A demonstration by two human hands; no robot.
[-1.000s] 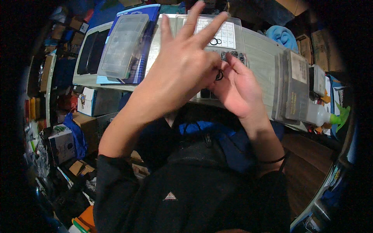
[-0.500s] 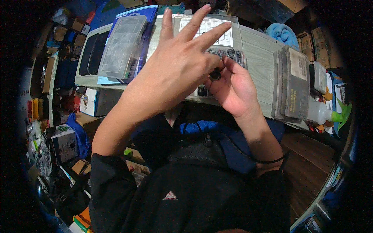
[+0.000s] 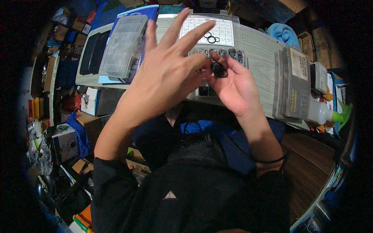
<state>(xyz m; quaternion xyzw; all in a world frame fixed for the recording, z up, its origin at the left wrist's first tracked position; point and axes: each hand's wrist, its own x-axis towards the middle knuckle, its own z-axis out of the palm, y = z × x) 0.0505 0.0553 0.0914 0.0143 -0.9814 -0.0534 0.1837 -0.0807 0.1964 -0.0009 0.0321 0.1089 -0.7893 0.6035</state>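
Observation:
A bunch of black O-rings [image 3: 219,70] sits in the curled fingers of my right hand [image 3: 237,87], its palm turned up. My left hand [image 3: 171,70] is right beside it, index finger and thumb pinched together and the other fingers spread upward. Whatever lies in that pinch is hidden from view. Beneath both hands stands a clear compartment case [image 3: 244,58] with black rings in its sections; my hands cover much of it. Its clear lid [image 3: 236,27] is folded back and carries a white printed chart [image 3: 225,29], on which a few loose O-rings [image 3: 211,39] lie.
To the left, a clear lidded case [image 3: 122,46] rests on a blue package [image 3: 149,23], beside dark flat packs [image 3: 93,54]. Stacked cases [image 3: 297,85] stand at the table's right end, near a spray bottle [image 3: 322,112] and a rolled blue towel [image 3: 283,34].
My left hand has shifted left, a little apart from my right. The bunch of O-rings now shows more, and rings on the lid's chart have come into view.

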